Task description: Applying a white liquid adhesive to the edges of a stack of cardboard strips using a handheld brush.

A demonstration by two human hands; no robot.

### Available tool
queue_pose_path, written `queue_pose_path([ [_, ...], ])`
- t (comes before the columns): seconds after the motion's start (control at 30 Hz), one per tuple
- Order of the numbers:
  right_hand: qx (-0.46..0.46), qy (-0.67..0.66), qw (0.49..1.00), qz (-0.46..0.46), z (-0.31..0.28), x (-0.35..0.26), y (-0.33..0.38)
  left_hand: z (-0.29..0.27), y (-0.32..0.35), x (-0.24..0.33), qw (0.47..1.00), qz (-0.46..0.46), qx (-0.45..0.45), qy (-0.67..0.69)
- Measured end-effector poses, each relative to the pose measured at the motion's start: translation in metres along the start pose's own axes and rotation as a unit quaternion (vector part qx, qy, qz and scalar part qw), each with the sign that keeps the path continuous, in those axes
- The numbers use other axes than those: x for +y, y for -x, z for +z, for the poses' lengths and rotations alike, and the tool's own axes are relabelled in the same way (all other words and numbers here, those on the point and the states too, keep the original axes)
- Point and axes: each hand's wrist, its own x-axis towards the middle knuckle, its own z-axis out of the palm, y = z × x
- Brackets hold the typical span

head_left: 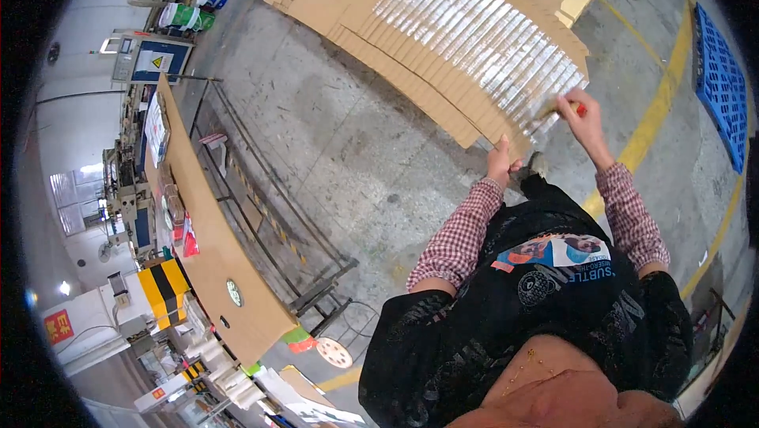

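Cardboard sheets (411,72), flat and brown, lie fanned out in an overlapping row on the grey concrete floor (316,127), running from the upper left down to just in front of the person. A shiny band (482,40) of wet or glossy stripes crosses the staggered edges of the sheets. The left hand (500,160) rests on the near corner of the lowest sheets, its fingers curled over the edge and pressing on the board. The right hand (577,115) is raised over the near end of the shiny band, its fingers closed around a small tool with a red handle (581,109); whether it is a brush cannot be made out. Both forearms wear red-and-white checked sleeves (462,230) under a black apron (553,301). A yellow line (660,104) runs along the floor to the right of the stack, with a blue plastic pallet (721,84) beyond it. To the left stand a metal frame (269,214) and a long brown counter (209,246), well apart from the sheets.
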Motion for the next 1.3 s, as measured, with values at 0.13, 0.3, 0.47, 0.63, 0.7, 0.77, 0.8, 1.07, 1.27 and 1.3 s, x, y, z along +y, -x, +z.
queue_pose_path([
  [0.13, 0.020, -0.059, 0.994, -0.094, 0.044, -0.011, -0.053, 0.001, -0.007, -0.009, 0.998, -0.008, -0.024, 0.055],
  [0.3, -0.024, -0.082, 0.995, -0.056, 0.082, -0.016, -0.087, 0.008, 0.008, 0.003, 0.997, -0.011, 0.058, 0.058],
  [0.47, -0.017, -0.092, 0.985, -0.142, 0.107, -0.033, -0.095, -0.002, 0.006, 0.001, 0.996, 0.048, 0.031, 0.066],
  [0.63, -0.071, 0.031, 0.988, -0.137, 0.082, 0.002, -0.075, 0.002, 0.005, 0.002, 0.997, 0.038, 0.038, 0.060],
  [0.7, -0.070, 0.052, 0.989, -0.116, 0.059, 0.004, -0.065, -0.004, 0.003, 0.001, 0.997, 0.030, 0.038, 0.057],
  [0.77, -0.073, 0.067, 0.994, -0.040, 0.036, 0.011, -0.061, -0.007, 0.000, 0.000, 0.999, 0.012, -0.002, 0.043],
  [0.8, -0.064, 0.066, 0.995, -0.039, 0.022, 0.014, -0.067, -0.007, -0.001, 0.000, 0.999, 0.013, -0.006, 0.036],
  [1.07, 0.013, -0.269, 0.958, 0.102, -0.009, 0.043, -0.174, 0.004, -0.001, 0.001, 0.999, -0.026, -0.008, 0.040],
  [1.27, -0.030, -0.276, 0.957, 0.083, 0.042, 0.024, -0.229, 0.000, -0.005, -0.004, 0.994, 0.042, 0.038, 0.092],
  [1.3, -0.038, -0.264, 0.962, 0.063, 0.048, 0.029, -0.237, 0.003, -0.005, -0.006, 0.995, 0.037, 0.037, 0.090],
])
